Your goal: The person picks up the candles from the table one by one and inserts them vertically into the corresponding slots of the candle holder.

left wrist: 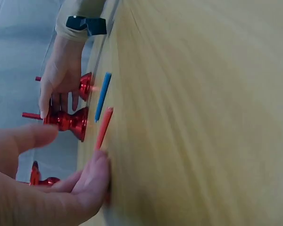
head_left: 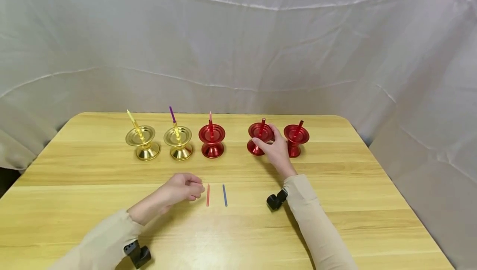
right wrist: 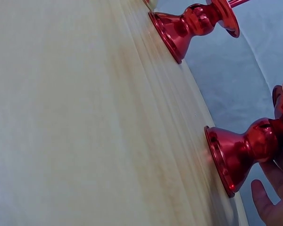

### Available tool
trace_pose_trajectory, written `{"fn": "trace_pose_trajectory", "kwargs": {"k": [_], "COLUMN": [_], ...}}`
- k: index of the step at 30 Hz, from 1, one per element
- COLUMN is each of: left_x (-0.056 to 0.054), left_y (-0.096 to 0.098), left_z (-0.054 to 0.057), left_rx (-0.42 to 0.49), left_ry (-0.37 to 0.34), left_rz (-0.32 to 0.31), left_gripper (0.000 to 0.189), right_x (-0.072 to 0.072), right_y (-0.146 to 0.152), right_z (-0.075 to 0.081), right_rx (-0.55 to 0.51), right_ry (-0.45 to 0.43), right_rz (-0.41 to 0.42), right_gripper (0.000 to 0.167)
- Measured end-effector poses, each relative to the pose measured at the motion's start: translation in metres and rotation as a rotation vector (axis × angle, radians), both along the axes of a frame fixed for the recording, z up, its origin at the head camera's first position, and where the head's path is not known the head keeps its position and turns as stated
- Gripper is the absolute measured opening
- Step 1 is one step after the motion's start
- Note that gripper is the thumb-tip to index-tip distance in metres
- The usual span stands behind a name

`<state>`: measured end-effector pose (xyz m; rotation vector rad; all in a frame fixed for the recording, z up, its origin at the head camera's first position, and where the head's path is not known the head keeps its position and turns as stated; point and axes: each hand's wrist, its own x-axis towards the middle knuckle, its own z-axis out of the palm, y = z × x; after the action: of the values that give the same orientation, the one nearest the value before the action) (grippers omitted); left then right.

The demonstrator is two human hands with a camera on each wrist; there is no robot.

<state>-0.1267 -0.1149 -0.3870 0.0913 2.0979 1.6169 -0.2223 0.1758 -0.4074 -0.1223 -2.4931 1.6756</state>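
My right hand [head_left: 275, 152] grips a red metal candle holder [head_left: 255, 149] by its wide dish, thumb on the near side and fingers round the far side. In the right wrist view this holder's flared base [right wrist: 228, 155] is close at the tabletop. My left hand [head_left: 181, 188] hovers low over the table, fingers bent and thumb apart from them, holding nothing. Its fingertips are right beside a thin pink-red candle [head_left: 208, 196], which overlaps them in the left wrist view. A thin blue candle [head_left: 225, 195] lies just right of that.
Another red holder [head_left: 296, 134], without a candle, stands right of my right hand. To the left are a red holder [head_left: 213, 150] with a pink candle, and gold holders [head_left: 181, 153] [head_left: 148, 152] with a purple and a yellow candle. A pale curtain [head_left: 238, 54] hangs behind the wooden table [head_left: 335, 228].
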Motion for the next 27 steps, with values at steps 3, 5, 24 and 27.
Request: {"fn": "trace_pose_trajectory", "kwargs": {"k": [3,5,24,27], "left_x": [0.001,0.002,0.006,0.006], "left_y": [0.002,0.006,0.028,0.026], "left_z": [0.001,0.000,-0.014,-0.015], "left_rx": [-0.067,-0.110,-0.455,-0.447], "left_ry": [0.029,0.047,0.460,0.522], "left_rz": [-0.046,-0.028,0.029,0.033], "left_gripper": [0.037,0.035,0.016,0.010], "right_x": [-0.001,-0.001,-0.002,-0.002], "right_y": [0.000,0.000,0.001,0.001], "right_z": [0.001,0.001,0.000,-0.001], "right_rx": [0.002,0.006,-0.025,-0.027], "right_ry": [0.005,0.006,0.018,0.017], "right_rz": [-0.006,-0.007,-0.007,-0.001], "right_gripper": [0.082,0.082,0.081,0.081]}}
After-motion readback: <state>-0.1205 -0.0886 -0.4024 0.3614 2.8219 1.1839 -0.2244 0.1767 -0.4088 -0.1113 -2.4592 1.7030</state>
